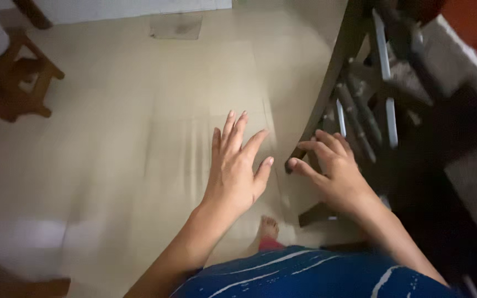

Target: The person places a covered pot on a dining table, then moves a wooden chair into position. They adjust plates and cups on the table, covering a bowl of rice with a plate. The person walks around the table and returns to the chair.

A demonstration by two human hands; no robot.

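My left hand hovers over the pale tiled floor with its fingers spread and nothing in it. My right hand is stretched out beside it, fingers apart, close to the slanted leg of a dark wooden frame at the right. Whether the fingertips touch the leg is unclear because the picture is blurred. Neither hand holds anything. Below the hands I see my blue striped garment and one bare foot.
A dark piece of furniture with metal rails and slats fills the right side. A small wooden stool stands at the far left. A wooden edge shows at the bottom left. A white wall base runs along the top.
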